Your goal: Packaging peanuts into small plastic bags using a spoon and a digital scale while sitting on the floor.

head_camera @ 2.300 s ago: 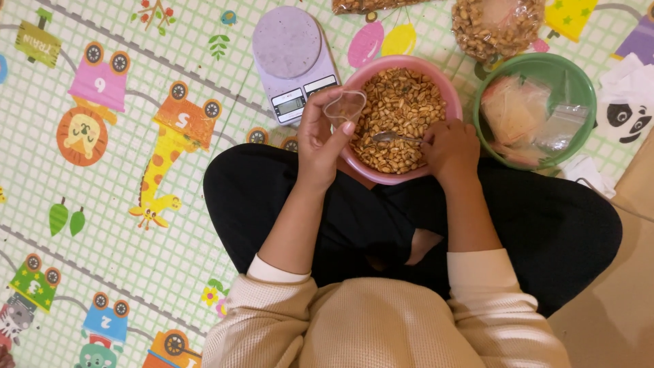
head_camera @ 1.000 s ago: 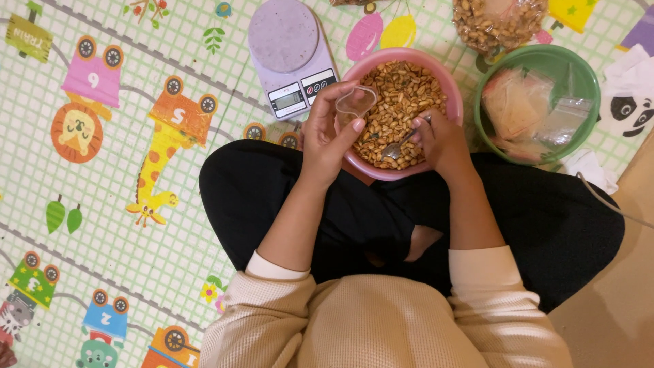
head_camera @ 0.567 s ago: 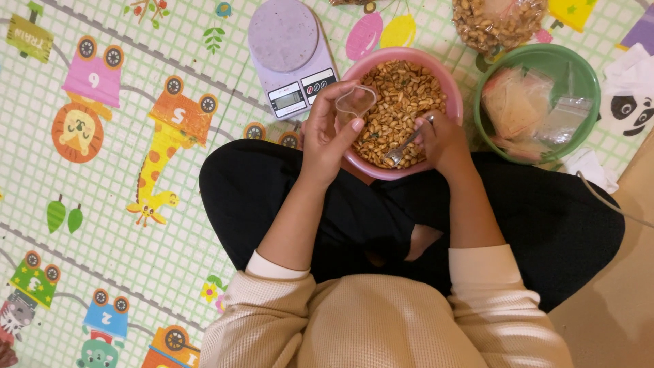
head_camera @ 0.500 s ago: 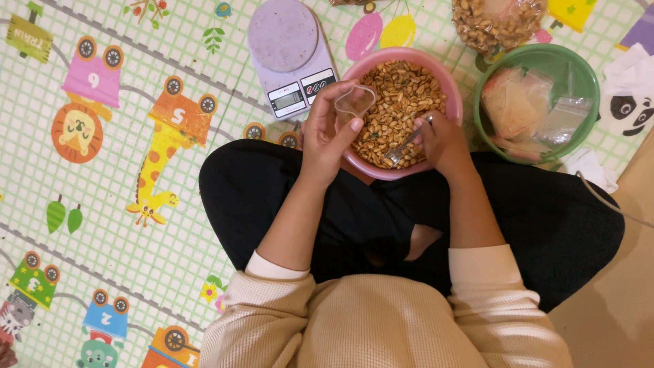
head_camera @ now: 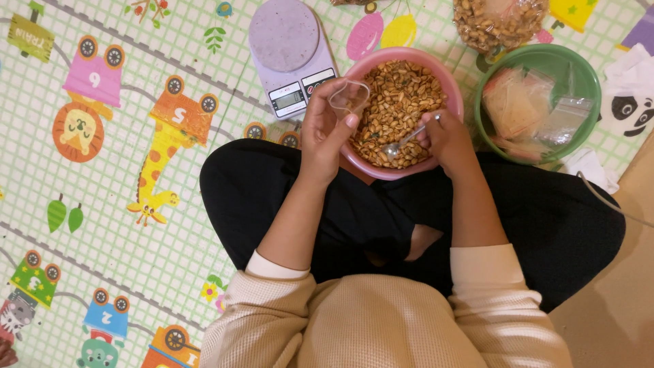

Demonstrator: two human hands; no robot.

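Two hands over pink bowl point(head_camera: 452, 102) of roasted peanuts point(head_camera: 400, 95), bowl resting against crossed legs on patterned play mat point(head_camera: 122, 197). Left hand point(head_camera: 323, 136) pinches small clear plastic bag point(head_camera: 348, 97) by mouth, bag held open above bowl's near-left rim. Right hand point(head_camera: 446, 140) grasps metal spoon point(head_camera: 402, 142), fingers closed round handle (spoon tip down among peanuts). Lilac kitchen scale point(head_camera: 289, 48) just beyond bowl, left. Green bowl point(head_camera: 586, 71) with clear packets to right.
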